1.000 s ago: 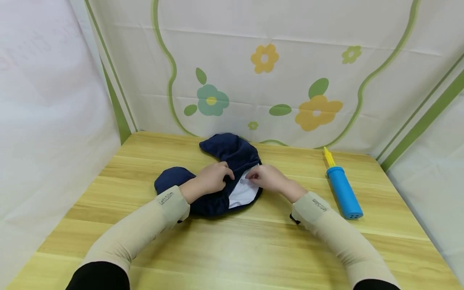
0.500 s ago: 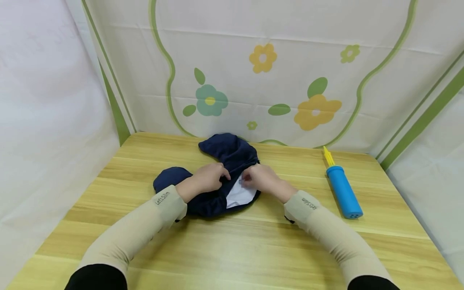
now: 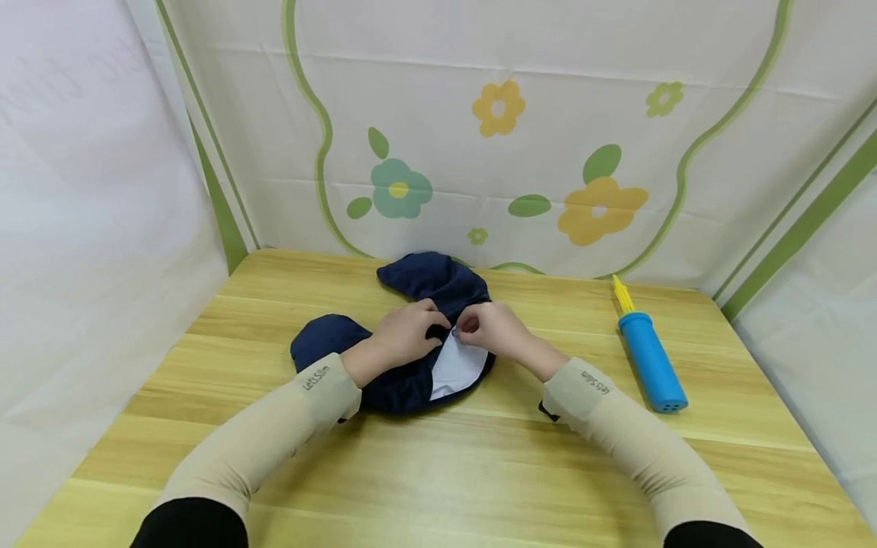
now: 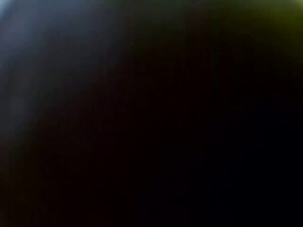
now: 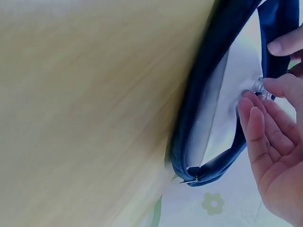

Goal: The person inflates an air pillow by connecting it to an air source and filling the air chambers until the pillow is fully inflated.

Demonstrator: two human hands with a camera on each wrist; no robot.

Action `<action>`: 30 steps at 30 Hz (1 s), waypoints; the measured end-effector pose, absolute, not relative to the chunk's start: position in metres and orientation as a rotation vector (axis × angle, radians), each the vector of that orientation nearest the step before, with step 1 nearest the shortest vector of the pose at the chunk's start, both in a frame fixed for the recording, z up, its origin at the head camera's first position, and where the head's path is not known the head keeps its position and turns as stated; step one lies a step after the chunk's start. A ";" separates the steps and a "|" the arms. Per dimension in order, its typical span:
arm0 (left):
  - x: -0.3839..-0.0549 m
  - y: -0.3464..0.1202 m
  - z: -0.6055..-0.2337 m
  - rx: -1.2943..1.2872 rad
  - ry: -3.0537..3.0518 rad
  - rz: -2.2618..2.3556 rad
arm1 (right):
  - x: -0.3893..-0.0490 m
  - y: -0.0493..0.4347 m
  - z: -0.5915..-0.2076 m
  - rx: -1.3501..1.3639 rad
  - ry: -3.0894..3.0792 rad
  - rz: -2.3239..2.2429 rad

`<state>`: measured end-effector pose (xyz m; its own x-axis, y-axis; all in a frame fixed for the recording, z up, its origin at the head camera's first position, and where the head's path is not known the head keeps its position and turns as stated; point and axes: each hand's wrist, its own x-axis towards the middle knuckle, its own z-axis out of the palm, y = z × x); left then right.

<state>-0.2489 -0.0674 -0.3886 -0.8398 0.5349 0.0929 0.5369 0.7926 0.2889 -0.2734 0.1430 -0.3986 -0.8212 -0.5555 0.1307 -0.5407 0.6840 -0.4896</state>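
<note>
A navy U-shaped neck pillow (image 3: 433, 280) lies limp on the table, its zipper undone on the right side. White inner lining (image 3: 460, 368) shows through the gap. My left hand (image 3: 403, 335) grips the navy cover along the gap's left edge. Thumb and fingers of my right hand (image 3: 499, 332) pinch a small clear plastic valve (image 5: 260, 87) that sticks out of the white lining. A zipper pull (image 5: 191, 180) hangs at the end of the zipper in the right wrist view. The left wrist view is almost wholly dark.
A blue hand pump (image 3: 651, 364) with a yellow nozzle (image 3: 622, 295) lies to the right on the wooden table (image 3: 438, 472). Behind the table hangs a flower-print white cloth (image 3: 438, 106); more cloth closes off both sides.
My right hand has shifted slightly left and away from me, taking the valve closer to my left hand. My left hand has moved slightly right along the cover. The pump stays put.
</note>
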 end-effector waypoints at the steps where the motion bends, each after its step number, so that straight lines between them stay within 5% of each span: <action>1: -0.249 -0.067 -0.389 -0.886 -2.943 -0.493 | -0.273 0.143 -0.398 -0.905 2.852 -0.843; 30: -0.257 -0.051 -0.399 -0.724 -2.859 -0.772 | -0.262 0.145 -0.397 -0.794 2.775 -1.196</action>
<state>-0.2573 -0.0514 -0.3988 -0.8831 0.4213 0.2067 0.4681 0.7594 0.4519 -0.2617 0.1450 -0.3972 -0.8708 -0.4579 0.1790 -0.4446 0.5778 -0.6845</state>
